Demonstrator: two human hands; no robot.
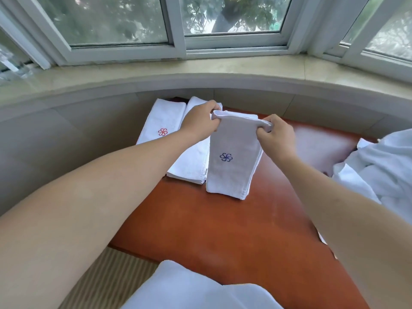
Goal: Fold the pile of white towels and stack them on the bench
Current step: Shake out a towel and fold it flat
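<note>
The held folded towel (pixel 231 152) was white with a blue pinwheel emblem (pixel 226 157); the folded towel at ten o'clock (pixel 156 121) was white with a red pinwheel emblem (pixel 162 132); the bench (pixel 223 230) was glossy orange-brown; the windowsill (pixel 200 72) was beige; the window frames (pixel 178 50) were white; the floor mat (pixel 107 282) at seven o'clock was tan-striped.

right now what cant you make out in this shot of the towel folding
Head view only:
- The unfolded pile: cut off by the right edge, its size unknown.
- The far end of the plain folded towel: hidden behind the left hand.
- The label on that towel's edge: too small to read.
- The fingertips of the right hand: tucked under the held towel.
- The white cloth at the bottom: cut off.
</note>
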